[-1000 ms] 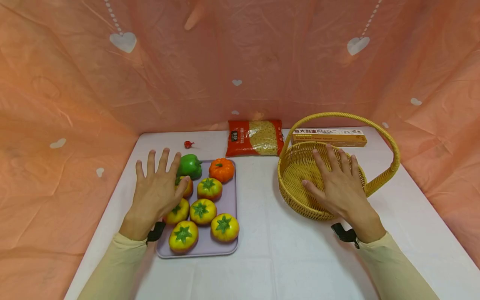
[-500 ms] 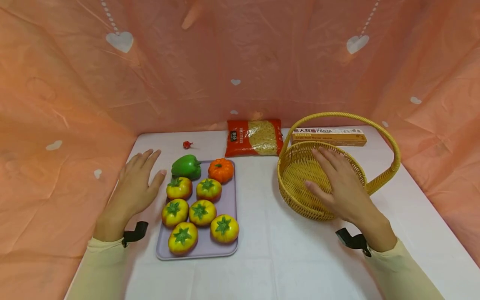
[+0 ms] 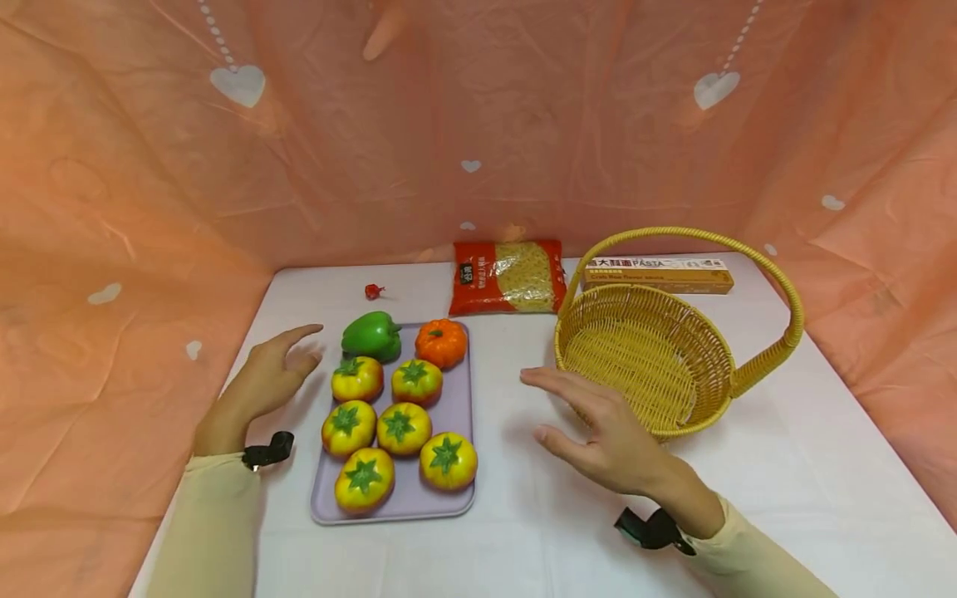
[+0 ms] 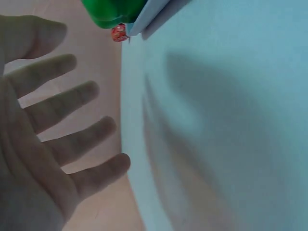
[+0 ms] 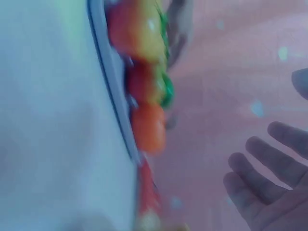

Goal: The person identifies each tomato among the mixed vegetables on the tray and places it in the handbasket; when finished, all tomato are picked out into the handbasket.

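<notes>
My left hand point(image 3: 262, 378) hovers at the left of the lilac tray point(image 3: 404, 508), fingers apart and holding nothing. In the left wrist view its fingers point(image 4: 62, 106) are spread near the green bell pepper point(image 4: 113, 10). My right hand point(image 3: 609, 432) is held over the table in front of the wicker basket point(image 3: 635, 365), with fingers extended toward the tray and nothing in them. On the tray lie a green bell pepper point(image 3: 371, 336), a small orange pumpkin point(image 3: 441, 342) and several yellow-red tomatoes point(image 3: 404, 428) with green star-shaped tops. The basket's tall handle stands up.
Behind the tray lies a red bag of pasta point(image 3: 508, 276). A pasta box point(image 3: 658, 274) stands behind the basket. One small red wrapped item point(image 3: 374, 291) sits at the back left. A pink curtain point(image 3: 478, 124) encloses the white table point(image 3: 516, 531).
My left hand has moved left, off the tray, and turned with its thumb side up. My right hand has come from over the basket leftward and nearer to me.
</notes>
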Motion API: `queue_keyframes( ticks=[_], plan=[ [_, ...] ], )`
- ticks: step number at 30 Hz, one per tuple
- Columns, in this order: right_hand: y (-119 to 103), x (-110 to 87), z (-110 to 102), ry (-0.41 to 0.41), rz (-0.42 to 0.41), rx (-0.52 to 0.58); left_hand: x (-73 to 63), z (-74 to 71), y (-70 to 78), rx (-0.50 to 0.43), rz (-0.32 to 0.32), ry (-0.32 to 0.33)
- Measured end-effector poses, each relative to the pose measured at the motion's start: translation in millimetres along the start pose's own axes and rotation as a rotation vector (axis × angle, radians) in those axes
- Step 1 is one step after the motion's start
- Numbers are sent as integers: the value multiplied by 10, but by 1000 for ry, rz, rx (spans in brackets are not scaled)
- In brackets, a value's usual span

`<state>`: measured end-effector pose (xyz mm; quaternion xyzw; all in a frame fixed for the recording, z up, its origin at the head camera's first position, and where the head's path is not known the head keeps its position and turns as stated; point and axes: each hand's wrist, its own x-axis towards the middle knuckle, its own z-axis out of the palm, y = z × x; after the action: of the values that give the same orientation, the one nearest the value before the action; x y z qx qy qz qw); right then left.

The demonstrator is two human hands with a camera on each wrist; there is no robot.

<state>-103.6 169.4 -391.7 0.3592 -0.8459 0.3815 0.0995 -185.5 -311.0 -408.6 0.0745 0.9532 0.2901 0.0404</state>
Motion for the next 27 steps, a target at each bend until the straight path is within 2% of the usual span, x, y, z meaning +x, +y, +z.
queue_keyframes(
  ticks=[7,12,16,20,27],
  plan=[
    [37,124,455,-201,0,154,233,91,-37,-15,-32,-112],
    [53,238,700,-280,-27,240,380,115,-29,6,-12,-130],
    [38,305,849,-297,-90,251,430,125,-43,27,14,-146],
    [27,313,939,-285,-111,241,439,137,-67,38,43,-156],
    [24,286,1019,-270,-67,219,412,94,-59,62,40,-174]
  ],
)
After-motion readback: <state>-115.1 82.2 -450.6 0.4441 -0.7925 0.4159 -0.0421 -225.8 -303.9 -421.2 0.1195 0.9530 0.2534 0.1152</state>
